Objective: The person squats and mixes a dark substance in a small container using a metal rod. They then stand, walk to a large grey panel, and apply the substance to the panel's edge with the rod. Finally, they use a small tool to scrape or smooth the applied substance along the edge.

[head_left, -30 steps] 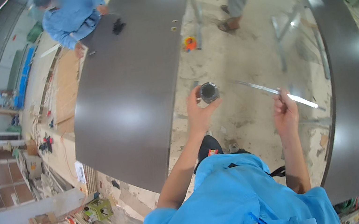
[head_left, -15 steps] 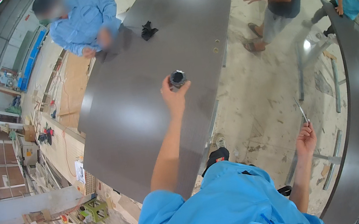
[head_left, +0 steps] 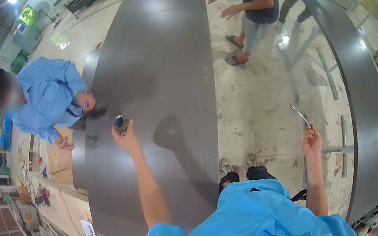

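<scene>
We grip a small, round, dark cup (head_left: 121,124) in our left hand (head_left: 126,139), over the big, flat, dark brown board (head_left: 164,62), while our right hand (head_left: 311,141) grips a thin, shiny, silver metal stick (head_left: 301,114) above the pale, stained floor (head_left: 261,101), near a long, dark grey board (head_left: 370,107).

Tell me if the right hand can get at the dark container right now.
Probably yes: the left hand holds the dark container over the dark panel, and nothing visible stands between the hands, though the right hand holds a thin metal tool.
</scene>
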The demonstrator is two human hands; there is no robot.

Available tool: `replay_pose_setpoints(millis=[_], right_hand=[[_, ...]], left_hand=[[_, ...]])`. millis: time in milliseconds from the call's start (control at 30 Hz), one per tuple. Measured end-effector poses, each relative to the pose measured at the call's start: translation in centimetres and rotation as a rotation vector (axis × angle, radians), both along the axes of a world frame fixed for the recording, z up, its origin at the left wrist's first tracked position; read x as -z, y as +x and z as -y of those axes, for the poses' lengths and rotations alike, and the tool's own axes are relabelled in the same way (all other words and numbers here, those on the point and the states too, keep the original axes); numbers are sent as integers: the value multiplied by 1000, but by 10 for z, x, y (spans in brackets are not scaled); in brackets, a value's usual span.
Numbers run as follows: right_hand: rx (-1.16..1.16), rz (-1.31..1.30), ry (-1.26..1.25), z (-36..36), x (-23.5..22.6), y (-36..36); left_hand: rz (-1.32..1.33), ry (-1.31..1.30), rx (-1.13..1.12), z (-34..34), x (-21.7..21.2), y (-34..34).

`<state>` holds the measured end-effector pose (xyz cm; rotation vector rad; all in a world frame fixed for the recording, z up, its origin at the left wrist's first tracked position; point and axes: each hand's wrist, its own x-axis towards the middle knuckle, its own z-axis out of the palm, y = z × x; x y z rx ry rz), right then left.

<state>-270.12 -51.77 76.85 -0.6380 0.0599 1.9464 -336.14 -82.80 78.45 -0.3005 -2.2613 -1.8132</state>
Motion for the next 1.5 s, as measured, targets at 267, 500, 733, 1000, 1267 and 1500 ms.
replay_pose_setpoints(millis=[267, 500, 733, 1000, 1267, 1500], right_hand=[[0, 92, -5, 1, -10, -14], [-44, 112, -11, -14, 5, -13], [-92, 114, 32, -18, 18, -6], [-69, 94, 31, -15, 17, -2], [-147, 16, 58, 15, -20, -42], [-73, 151, 102, 30, -44, -57]], left_hand=[[2, 48, -73, 16, 3, -23], [-42, 42, -44, 24, 3, -23], [-47, -61, -158, 25, 5, -23], [-53, 67, -88, 24, -4, -28], [-90, 120, 16, 7, -16, -37], [-170, 243, 57, -14, 3, -31]])
